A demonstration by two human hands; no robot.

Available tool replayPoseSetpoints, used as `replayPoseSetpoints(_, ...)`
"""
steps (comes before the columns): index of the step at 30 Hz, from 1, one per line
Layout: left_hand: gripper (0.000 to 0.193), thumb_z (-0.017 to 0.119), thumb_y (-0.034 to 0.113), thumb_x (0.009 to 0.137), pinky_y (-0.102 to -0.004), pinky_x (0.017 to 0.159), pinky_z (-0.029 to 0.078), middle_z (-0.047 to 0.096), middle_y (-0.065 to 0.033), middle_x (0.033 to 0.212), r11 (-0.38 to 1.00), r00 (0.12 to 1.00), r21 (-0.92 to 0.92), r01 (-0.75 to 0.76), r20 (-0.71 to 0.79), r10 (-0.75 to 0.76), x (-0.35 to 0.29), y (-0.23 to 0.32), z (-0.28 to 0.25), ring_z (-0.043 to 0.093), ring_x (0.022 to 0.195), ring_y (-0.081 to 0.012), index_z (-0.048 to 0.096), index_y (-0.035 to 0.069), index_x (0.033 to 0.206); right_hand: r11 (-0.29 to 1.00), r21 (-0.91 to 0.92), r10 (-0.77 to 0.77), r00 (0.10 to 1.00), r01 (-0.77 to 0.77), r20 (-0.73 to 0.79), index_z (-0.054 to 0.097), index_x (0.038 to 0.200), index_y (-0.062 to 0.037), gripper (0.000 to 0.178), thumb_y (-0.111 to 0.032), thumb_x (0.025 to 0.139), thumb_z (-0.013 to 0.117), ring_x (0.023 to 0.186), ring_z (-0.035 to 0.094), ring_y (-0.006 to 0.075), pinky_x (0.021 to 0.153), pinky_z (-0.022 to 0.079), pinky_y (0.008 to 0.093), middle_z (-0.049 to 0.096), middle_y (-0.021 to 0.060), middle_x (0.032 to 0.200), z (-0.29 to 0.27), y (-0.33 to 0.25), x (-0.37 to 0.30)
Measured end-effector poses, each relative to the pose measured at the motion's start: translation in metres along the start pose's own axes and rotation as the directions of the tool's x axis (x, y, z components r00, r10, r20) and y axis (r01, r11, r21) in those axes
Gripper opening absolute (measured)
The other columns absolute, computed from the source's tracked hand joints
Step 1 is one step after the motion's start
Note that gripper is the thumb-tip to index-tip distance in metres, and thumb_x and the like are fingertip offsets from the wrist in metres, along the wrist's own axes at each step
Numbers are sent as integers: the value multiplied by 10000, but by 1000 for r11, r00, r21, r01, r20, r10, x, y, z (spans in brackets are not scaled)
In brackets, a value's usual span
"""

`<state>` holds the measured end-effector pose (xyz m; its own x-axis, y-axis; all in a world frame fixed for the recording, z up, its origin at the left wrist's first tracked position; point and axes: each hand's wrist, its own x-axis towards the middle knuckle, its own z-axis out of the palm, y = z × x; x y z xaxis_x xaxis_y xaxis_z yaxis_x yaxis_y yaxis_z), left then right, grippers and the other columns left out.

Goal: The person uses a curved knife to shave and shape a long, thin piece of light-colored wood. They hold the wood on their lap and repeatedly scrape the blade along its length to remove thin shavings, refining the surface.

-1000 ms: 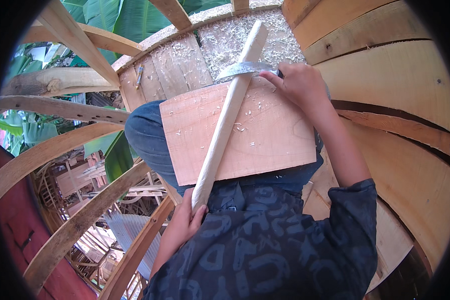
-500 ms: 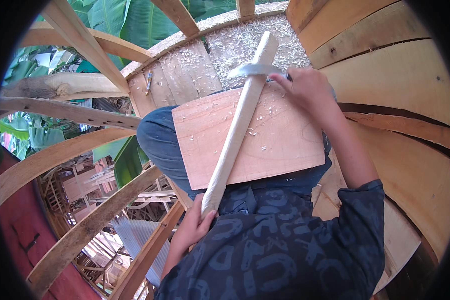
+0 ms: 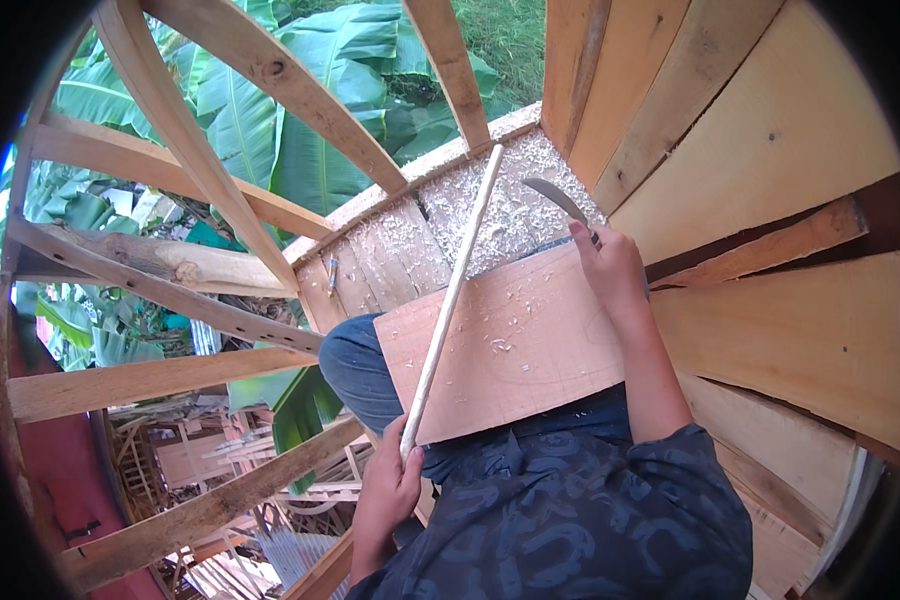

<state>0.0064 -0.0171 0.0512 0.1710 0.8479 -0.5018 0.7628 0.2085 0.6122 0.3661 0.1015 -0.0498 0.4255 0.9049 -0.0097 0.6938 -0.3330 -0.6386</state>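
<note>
My left hand (image 3: 391,478) is closed round the near end of a long pale wooden stick (image 3: 446,318). From there the stick slants up and away, passing over the left part of a flat board (image 3: 530,345) laid across my lap. A curved knife (image 3: 558,198) is gripped in my right hand (image 3: 610,262), above the board's far right corner. Its blade points up and to the left, apart from the stick. The handle is mostly hidden by my fingers. A few shavings lie on the board.
Pale shavings cover the plank floor (image 3: 410,250) beyond my knees, where a small tube-like object (image 3: 332,274) lies at the left. A plank wall (image 3: 770,320) rises close on my right. Wooden beams (image 3: 210,505) with open gaps between them run along the left.
The knife has come off the stick and moved right, its blade now tilted upward. The stick has turned, showing a narrower side. The view has also shifted.
</note>
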Motion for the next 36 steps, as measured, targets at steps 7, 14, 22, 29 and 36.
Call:
replayPoseSetpoints(7,545,515,195,983,-453,1059,379,468,-318,1345,987,985,73,-145,-88,151,31,-6,11,487,1253,-458,329,-49,1434,998,-53,-47,995,43,-86,635,699,-22,592,-570,920,591,597,651,359,559,500,457,625,166,597,-45,11,-35)
replayPoseSetpoints(14,538,643,146,915,-375,990,410,508,-245,1196,961,976,-178,-214,-68,205,62,-9,41,526,1126,-304,341,-58,1310,986,63,-139,975,152,-171,601,666,-21,579,-543,918,615,561,635,345,528,481,442,586,156,553,-66,-4,-52)
replayPoseSetpoints(22,431,671,110,675,-334,674,477,528,-86,800,947,963,-183,-263,-103,247,84,23,51,532,726,-175,500,23,1061,952,201,-216,973,229,-86,598,654,-24,586,-548,916,617,550,609,349,529,468,447,576,152,560,-49,-38,-37)
replayPoseSetpoints(29,424,731,231,721,-431,703,508,643,-234,808,984,979,-31,-177,-109,172,89,13,45,663,772,-376,540,17,1033,928,24,-373,926,373,54,693,732,-60,589,-615,896,582,670,665,346,594,533,456,636,154,643,-38,-49,-42)
replayPoseSetpoints(36,436,707,263,730,-512,751,519,659,-312,867,995,997,78,-66,53,62,80,2,25,653,885,-488,535,18,1047,904,-241,-270,909,353,319,695,675,-54,654,-653,891,544,610,660,353,575,525,436,635,166,614,-20,-28,-51)
